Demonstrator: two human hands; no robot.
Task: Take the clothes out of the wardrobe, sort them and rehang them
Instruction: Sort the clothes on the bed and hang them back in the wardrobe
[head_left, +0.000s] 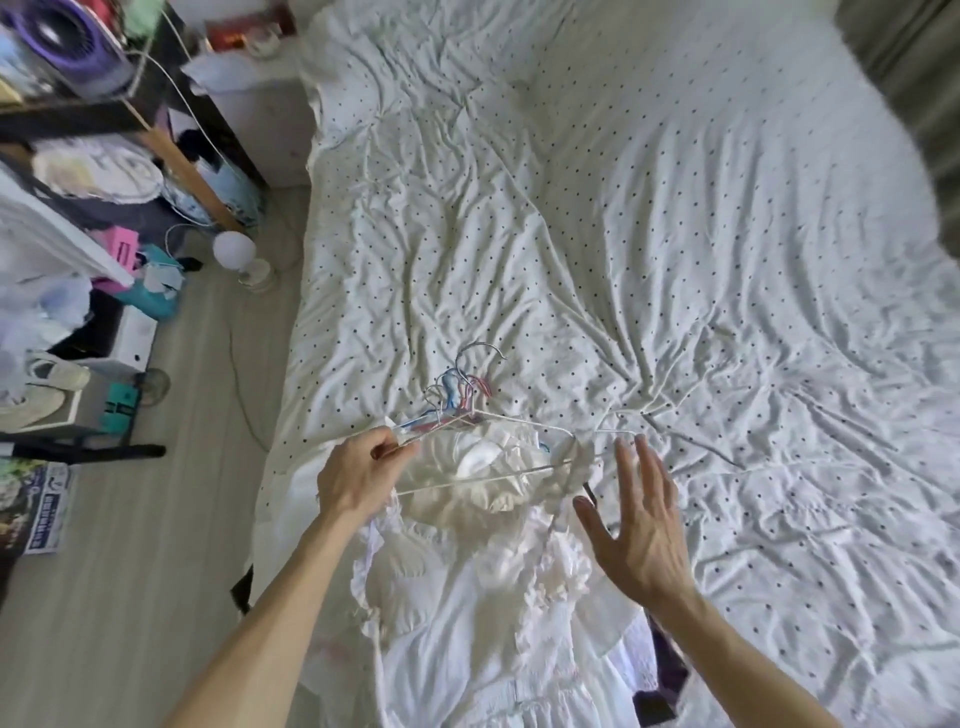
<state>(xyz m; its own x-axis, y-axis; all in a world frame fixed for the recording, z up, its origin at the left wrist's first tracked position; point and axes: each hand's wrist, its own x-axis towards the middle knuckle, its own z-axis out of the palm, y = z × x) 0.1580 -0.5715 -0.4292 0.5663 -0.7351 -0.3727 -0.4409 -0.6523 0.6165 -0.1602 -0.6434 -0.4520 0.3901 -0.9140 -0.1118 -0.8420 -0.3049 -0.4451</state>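
I see the left forearm (249, 623) bare, rising from the lower edge on a slant toward the upper right; its wrist is almost straight; the left hand (358, 473) shows me its back, fingers curled in and thumb closed against them, pinching the hangers (452, 399) at their left end; the right forearm (748, 670) enters from the lower right and slants up to the left; the right hand (634, 525) is held flat, back upward, fingers straight and a little spread, thumb out to the left; it grips nothing.
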